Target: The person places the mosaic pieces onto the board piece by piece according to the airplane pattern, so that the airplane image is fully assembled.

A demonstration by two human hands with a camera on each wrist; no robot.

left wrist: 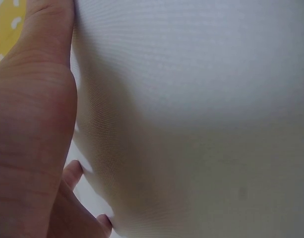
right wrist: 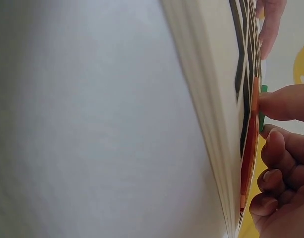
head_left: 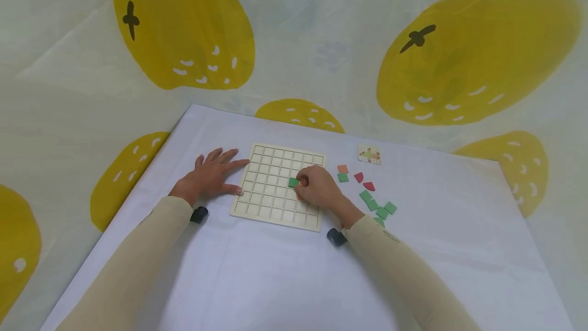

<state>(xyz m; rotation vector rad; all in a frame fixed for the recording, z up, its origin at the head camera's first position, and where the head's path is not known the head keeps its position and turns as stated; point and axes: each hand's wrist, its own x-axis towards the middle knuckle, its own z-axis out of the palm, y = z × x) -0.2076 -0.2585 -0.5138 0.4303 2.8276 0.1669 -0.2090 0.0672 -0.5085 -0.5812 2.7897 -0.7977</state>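
Note:
A pale wooden grid board (head_left: 264, 188) lies flat on the white-covered table. Thumb and index finger of my right hand (head_left: 321, 186) pinch a green square tile (head_left: 293, 182) at the right part of the grid. Beneath this hand, an orange tile (right wrist: 255, 96) and a red piece (right wrist: 248, 158) sit on the board in the right wrist view, partly covered in the head view. With fingers spread, my left hand (head_left: 209, 176) rests at the board's left edge, index fingertip and thumb touching it. The left wrist view shows mostly this palm (left wrist: 30, 134) and white cloth.
Right of the board lie an orange square (head_left: 343, 169), a green square (head_left: 343, 178), two red quarter-round pieces (head_left: 369, 186) and several green pieces (head_left: 382, 212). A small pattern card (head_left: 369, 154) lies near the far edge. Lemon-printed sheeting (head_left: 294, 40) hangs behind the table.

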